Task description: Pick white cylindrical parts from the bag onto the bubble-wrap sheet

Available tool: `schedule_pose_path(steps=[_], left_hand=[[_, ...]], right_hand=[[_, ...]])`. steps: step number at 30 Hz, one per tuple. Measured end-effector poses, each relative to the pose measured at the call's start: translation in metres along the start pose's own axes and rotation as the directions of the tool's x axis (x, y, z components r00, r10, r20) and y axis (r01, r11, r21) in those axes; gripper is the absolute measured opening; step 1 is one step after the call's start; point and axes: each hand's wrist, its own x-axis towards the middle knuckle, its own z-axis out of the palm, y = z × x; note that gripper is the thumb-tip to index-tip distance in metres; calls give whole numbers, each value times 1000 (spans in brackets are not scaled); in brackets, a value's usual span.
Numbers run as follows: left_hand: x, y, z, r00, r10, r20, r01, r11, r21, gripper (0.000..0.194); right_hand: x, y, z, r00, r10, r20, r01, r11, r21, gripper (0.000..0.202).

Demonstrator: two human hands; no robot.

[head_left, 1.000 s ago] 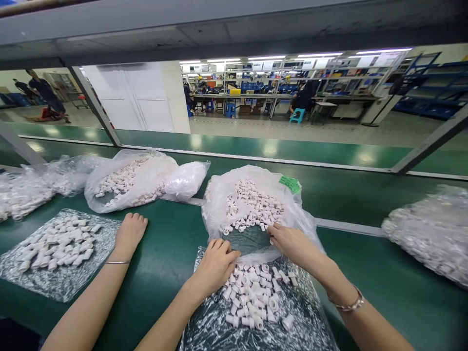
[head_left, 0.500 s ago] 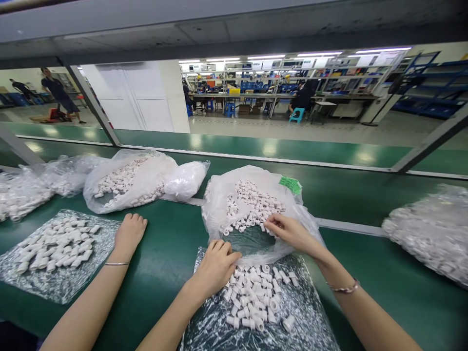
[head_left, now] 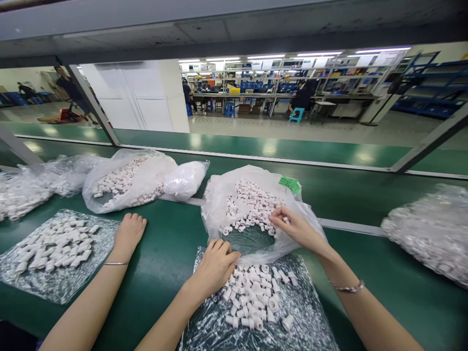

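Observation:
A clear plastic bag [head_left: 256, 173] lies with its mouth toward me, and small white fittings [head_left: 256, 200] are piled inside. At its near left edge, my left hand [head_left: 215, 268] rests with curled fingers gripping the plastic. My right hand [head_left: 298, 229] is over the right side of the opening, thumb and fingers closed together, with a white fitting showing in the fingers. More white fittings [head_left: 252, 292] lie loose on a flat, shiny plastic bag [head_left: 292, 336] just in front of the open bag.
Another person's hand [head_left: 129, 234] rests on the green table [head_left: 161, 273] at left, beside a flat bag [head_left: 73, 287] with white fittings. An open bag [head_left: 146, 180] and filled bags stand behind it. A filled bag [head_left: 431, 234] sits at right. A metal post [head_left: 431, 139] rises behind.
My right hand has moved slightly right and up over the bag's opening, and a white fitting now shows in its fingers. My left hand stays put. A distant person has moved right.

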Motion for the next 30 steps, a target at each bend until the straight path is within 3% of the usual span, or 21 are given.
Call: schedule_pose_path(steps=[3,5,7,9,11,13,15,18,21,24,27,30], left_hand=[[0,0,0,1000,1,2,-1,1000,-6,24],[1,0,0,1000,2,0,-2,1000,-9,24],[1,0,0,1000,4,-2,-4,1000,-10,24],[1,-1,1,1000,5,-4,-5,1000,-9,24],[1,-1,2,1000,2,-7,-3,1000,-9,25],[1,-2,2,1000,-1,-12,0,1000,-11,25],[1,-2,2,1000,-1,-15,1,1000,-15,25],[0,-1,1,1000,-2,-16,2,1000,-19,25],[0,-1,1,1000,-2,-15,2,1000,-26,24],[1,-1,2,1000,-2,-13,1,1000,-29,24],[1,-1,2,1000,-3,-13,3,999,-33,24],[1,-1,2,1000,-3,-9,3,999,-33,24]], right_hand=[[-3,5,10,1000,12,-29,-24,886,-463,23],[-4,9,16,1000,23,-14,-27,808,-589,19],[-4,13,17,999,33,-8,-32,815,-579,18],[-1,14,13,999,47,1,-43,913,-406,23],[2,13,5,995,73,68,-71,997,-27,34],[6,10,-2,989,70,128,-109,938,330,43],[8,6,-8,994,58,89,-98,828,552,44],[9,3,-11,998,56,-14,-35,791,610,43],[7,6,-6,998,56,2,-52,910,412,42],[5,16,9,999,-3,-41,1,998,-68,31],[6,28,25,997,-54,-63,14,859,-511,24],[7,31,31,996,-59,-61,12,810,-586,22]])
